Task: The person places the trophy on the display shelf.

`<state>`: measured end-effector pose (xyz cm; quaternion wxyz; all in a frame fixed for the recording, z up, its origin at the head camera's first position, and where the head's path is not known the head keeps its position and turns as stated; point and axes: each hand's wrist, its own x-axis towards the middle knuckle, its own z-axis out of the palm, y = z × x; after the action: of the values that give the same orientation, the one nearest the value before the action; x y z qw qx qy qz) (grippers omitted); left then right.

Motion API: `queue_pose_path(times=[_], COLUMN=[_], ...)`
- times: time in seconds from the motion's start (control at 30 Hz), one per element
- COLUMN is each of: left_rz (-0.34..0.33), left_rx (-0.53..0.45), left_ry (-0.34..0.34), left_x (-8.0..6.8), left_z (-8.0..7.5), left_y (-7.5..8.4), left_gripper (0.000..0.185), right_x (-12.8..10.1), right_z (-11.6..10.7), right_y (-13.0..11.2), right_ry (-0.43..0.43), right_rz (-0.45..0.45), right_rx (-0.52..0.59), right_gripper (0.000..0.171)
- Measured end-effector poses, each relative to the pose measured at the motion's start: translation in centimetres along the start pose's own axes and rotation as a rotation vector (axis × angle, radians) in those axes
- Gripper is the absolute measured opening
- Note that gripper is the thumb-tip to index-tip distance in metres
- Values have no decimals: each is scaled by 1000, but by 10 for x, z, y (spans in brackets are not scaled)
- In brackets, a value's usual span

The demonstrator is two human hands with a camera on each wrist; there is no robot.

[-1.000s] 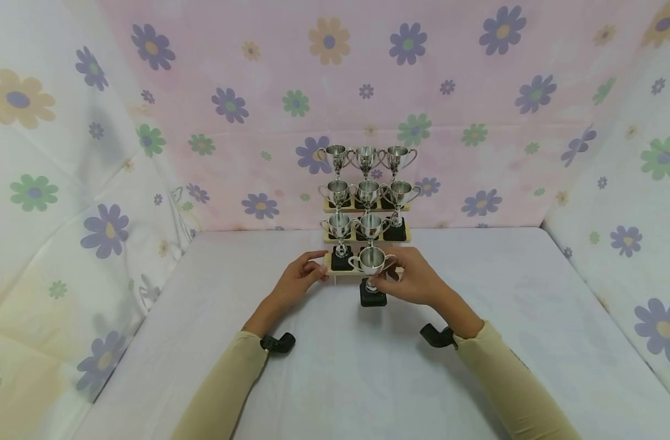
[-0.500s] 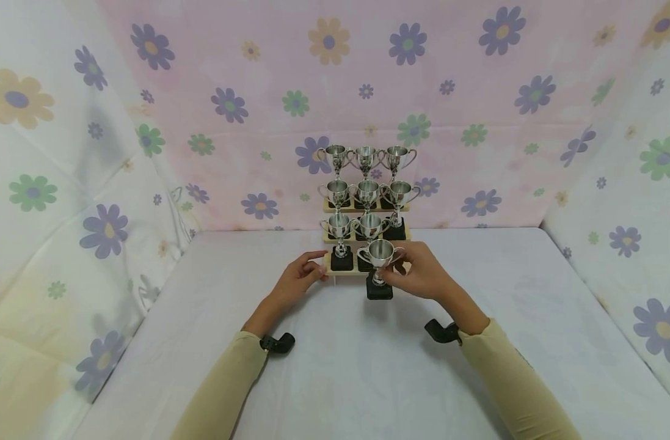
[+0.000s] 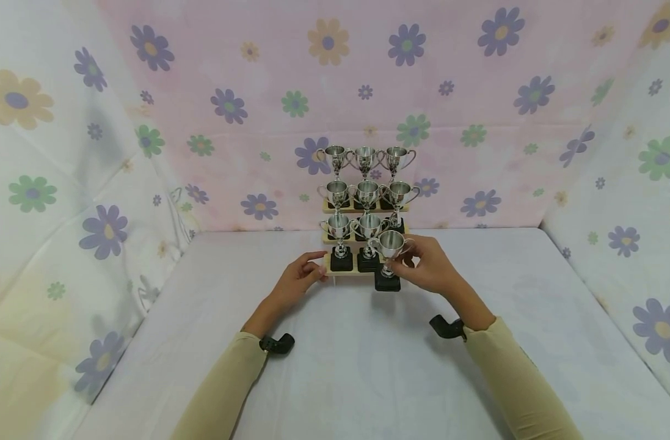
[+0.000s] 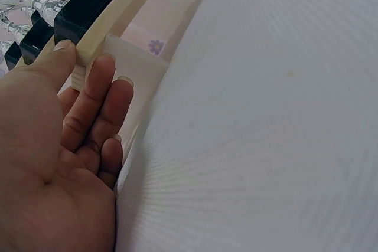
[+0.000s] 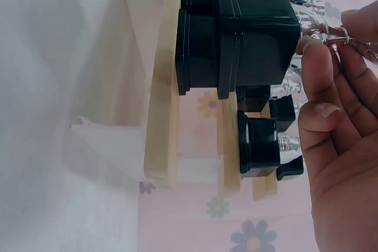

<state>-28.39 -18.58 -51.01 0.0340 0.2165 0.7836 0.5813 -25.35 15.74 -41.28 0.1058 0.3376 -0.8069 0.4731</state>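
Note:
My right hand (image 3: pixel 430 269) pinches a small silver trophy cup (image 3: pixel 391 245) by its stem, upright, just in front of the right part of the lowest shelf. Its black square base (image 5: pixel 263 30) appears large in the right wrist view, overlapping other bases behind it. A tiered wooden stand (image 3: pixel 352 273) bears more such trophies in rows. Two of them, a left trophy (image 3: pixel 341 259) and a middle trophy (image 3: pixel 368 260), are on the lowest tier. With thumb on top and fingers below, my left hand (image 4: pixel 53 140) holds that tier's left end (image 4: pixel 88 48).
Three trophies stand on the middle tier and three on the top tier (image 3: pixel 364 209). White supports (image 5: pixel 112 140) hold up the shelves. A white cloth (image 3: pixel 335 366) covers the table. Flowered fabric (image 3: pixel 258 159) hangs behind and at both sides.
My right hand has carried the trophy to the right and toward the stand, uncovering the middle trophy of the lowest tier. The left hand has stayed at the shelf end.

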Motion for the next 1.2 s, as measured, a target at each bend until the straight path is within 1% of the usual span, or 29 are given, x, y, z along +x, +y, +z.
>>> queue_pose_path(times=[0.23,0.47,0.7,0.87,0.97,1.2], left_rz=[-1,-6,-4,1,8,6], left_rx=[8,14,16,6,0,3], left_ry=[0,0,3,-1,-3,-4], left_x=[0,0,0,0,0,0], left_z=[0,0,0,0,0,0], left_y=[1,2,3,2,2,2], left_gripper=[45,45,45,45,45,46], right_x=[0,-1,0,0,0,0], right_z=[-5,-8,-8,-7,-7,-10], right_y=[7,8,12,13,8,-18], right_ry=[33,72,99,119,128,145], right_rz=[-1,41,50,88,96,94], right_rx=[-4,-9,6,-24,-32,-35], right_gripper=[17,13,8,7,6,4])
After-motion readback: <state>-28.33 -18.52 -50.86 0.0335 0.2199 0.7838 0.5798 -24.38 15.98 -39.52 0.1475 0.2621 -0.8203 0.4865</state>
